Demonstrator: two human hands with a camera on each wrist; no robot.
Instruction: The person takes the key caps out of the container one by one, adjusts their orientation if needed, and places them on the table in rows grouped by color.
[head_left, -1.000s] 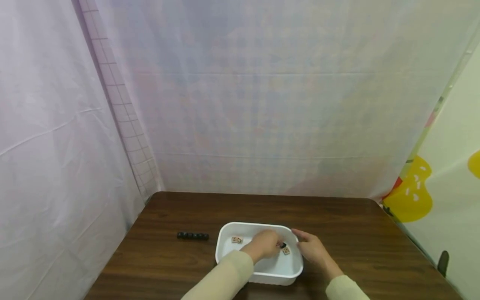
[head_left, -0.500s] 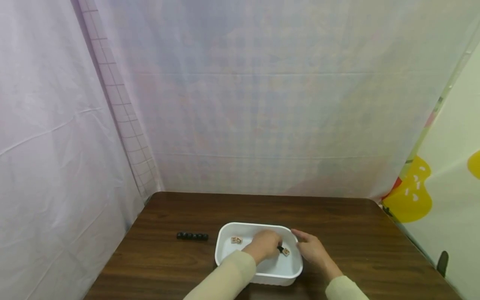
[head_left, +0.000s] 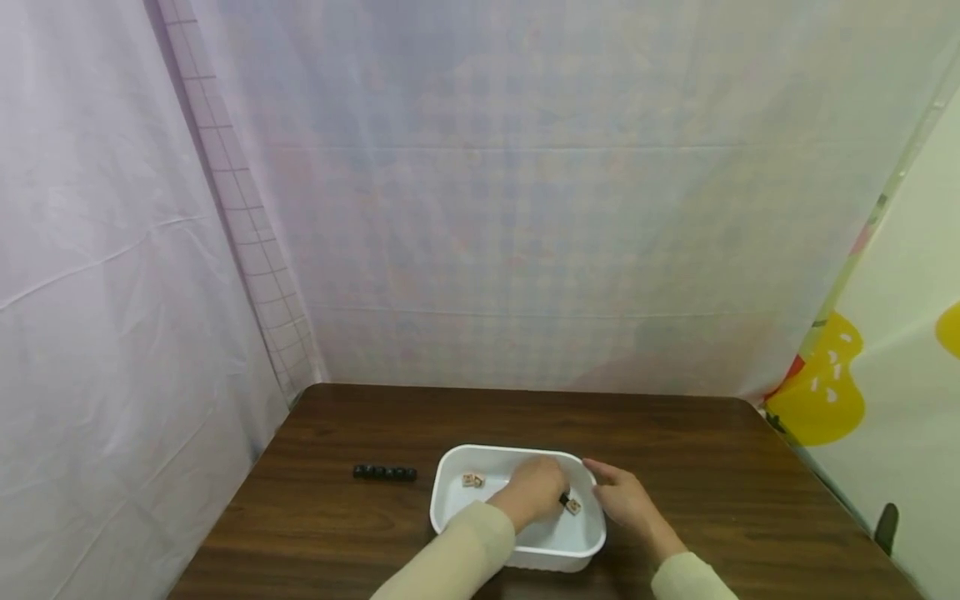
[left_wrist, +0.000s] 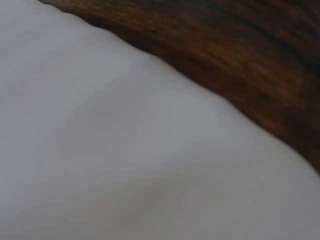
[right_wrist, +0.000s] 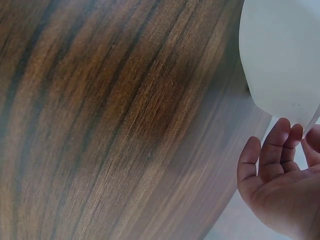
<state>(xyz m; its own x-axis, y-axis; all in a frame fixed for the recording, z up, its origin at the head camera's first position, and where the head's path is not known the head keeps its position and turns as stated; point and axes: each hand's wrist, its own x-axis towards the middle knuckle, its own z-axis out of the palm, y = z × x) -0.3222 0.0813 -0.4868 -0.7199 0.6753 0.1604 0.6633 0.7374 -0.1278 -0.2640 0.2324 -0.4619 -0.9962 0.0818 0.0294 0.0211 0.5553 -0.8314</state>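
Note:
A white rectangular basin [head_left: 517, 550] stands on the brown table. My left hand [head_left: 532, 487] reaches into it with its fingers bent down; the fingertips are hidden, so whether they hold anything does not show. Right beside those fingers lies a small black piece [head_left: 564, 500], touching or nearly touching a tan patterned tile [head_left: 573, 507]. Two similar tan tiles [head_left: 472, 480] lie together at the basin's left side. My right hand [head_left: 626, 498] grips the basin's right rim, fingers against the outside wall in the right wrist view. Only pale cloth [left_wrist: 125, 125] and table fill the left wrist view.
Left of the basin, a short row of black cube-like pieces [head_left: 385, 472] lies on the dark wood table [head_left: 675, 433]. White sheets [head_left: 525, 208] hang behind the table and along its left side. A sheet with yellow shapes [head_left: 817, 400] hangs at the right.
My left hand has shifted slightly right and covers more of the black piece. The nearby tan tile has turned and moved a little. My right hand stays at the rim.

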